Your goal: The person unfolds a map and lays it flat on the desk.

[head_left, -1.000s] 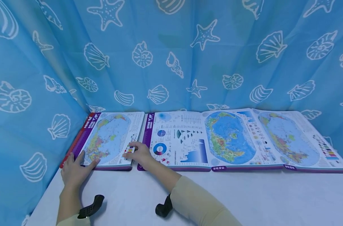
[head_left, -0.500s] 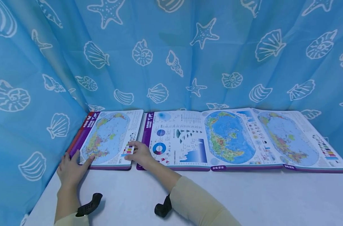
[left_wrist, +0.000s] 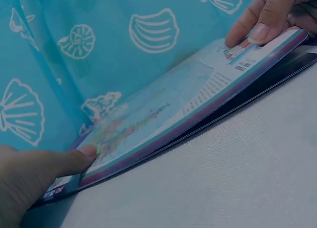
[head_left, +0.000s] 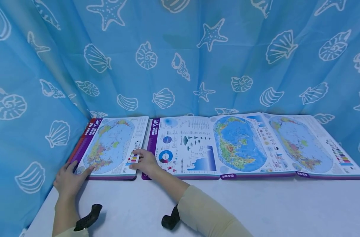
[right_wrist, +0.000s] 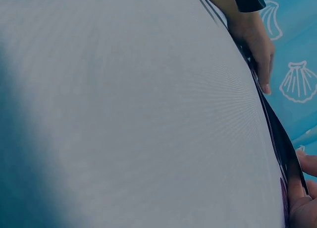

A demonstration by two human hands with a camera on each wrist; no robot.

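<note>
At the left end of the table lies a world map (head_left: 112,144) with a purple band along its left side, on top of a red-edged one (head_left: 83,141). My right hand (head_left: 145,163) pinches its right edge near the front corner, thumb and fingers on either side. In the left wrist view this edge is raised, with a dark gap above the layer below. My left hand (head_left: 68,179) rests on the map's front left corner, fingers spread and thumb (left_wrist: 74,161) flat on the printed face. The right wrist view catches the right fingers (right_wrist: 297,198) around a dark edge.
More maps lie side by side to the right: a chart sheet (head_left: 183,148), a blue relief map (head_left: 240,144) and another world map (head_left: 304,144). Behind and at the left hangs a blue seashell curtain (head_left: 168,56). The white tabletop (head_left: 132,207) stretches in front.
My left hand has slid left toward the map's outer edge, and the map's front left part has shifted slightly left. My right hand keeps its grip; the head view has turned a little.
</note>
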